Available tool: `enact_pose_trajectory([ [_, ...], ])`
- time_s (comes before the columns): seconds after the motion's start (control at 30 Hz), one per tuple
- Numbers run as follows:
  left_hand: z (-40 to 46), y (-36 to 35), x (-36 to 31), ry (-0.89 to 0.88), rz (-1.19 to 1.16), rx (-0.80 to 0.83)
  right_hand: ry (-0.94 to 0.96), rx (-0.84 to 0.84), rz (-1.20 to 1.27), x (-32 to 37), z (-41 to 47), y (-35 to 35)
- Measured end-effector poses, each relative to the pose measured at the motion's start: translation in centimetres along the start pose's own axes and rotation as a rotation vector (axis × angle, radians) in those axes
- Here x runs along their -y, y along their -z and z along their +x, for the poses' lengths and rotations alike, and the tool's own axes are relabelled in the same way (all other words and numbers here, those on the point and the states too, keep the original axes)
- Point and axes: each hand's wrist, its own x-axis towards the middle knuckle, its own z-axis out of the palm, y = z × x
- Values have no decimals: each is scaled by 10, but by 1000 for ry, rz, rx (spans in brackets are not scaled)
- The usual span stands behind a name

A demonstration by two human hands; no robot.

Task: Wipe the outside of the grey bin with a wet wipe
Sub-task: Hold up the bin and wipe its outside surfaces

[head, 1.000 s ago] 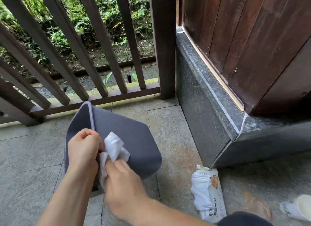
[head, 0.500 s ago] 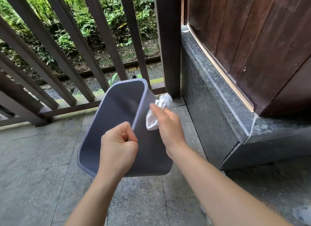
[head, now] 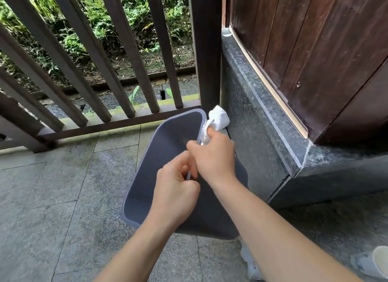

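A tiled porch floor [head: 63, 197] runs beneath a wooden railing [head: 94, 61]. At centre frame the grey bin [head: 168, 147] tilts, its rim pinched by the left hand [head: 176, 189]; the right hand [head: 214, 158] clamps the wet wipe [head: 218, 118] near the upper rim. Wiping looks underway, with most sides probably left.

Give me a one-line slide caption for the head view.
Left hand grips the grey bin by its rim while right hand presses a wet wipe against its outer side.
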Motion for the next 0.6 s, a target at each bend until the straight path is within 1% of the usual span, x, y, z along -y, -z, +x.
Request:
enact_pose_trajectory([
  [0.07, 0, 0, -1, 79, -77, 93, -62, 15, 1, -4, 4, 3],
  [0.13, 0, -3, -2, 149, -157, 152, -108, 54, 9, -11, 6, 3],
  [0.27, -2, -16, -3, 165, -237, 252, -235, 100, 69, -17, 0, 0],
  [0.33, 2, -13, -2, 214, -321, 261, -219, 140, 52, -19, -1, -3],
  [0.4, 7, -8, -2, 290, -507, 198, -203, 172, 55, -15, -4, -5],
  [0.47, 13, -3, -5, 372, -731, 77, -206, 200, 145, -12, -8, -8],
  [0.5, 17, 1, -5, 399, -803, 7, -190, 187, 182, -11, -11, -10],
  [0.6, 29, 17, -2, 415, -857, -187, -107, 162, 158, -1, -21, -16],
])
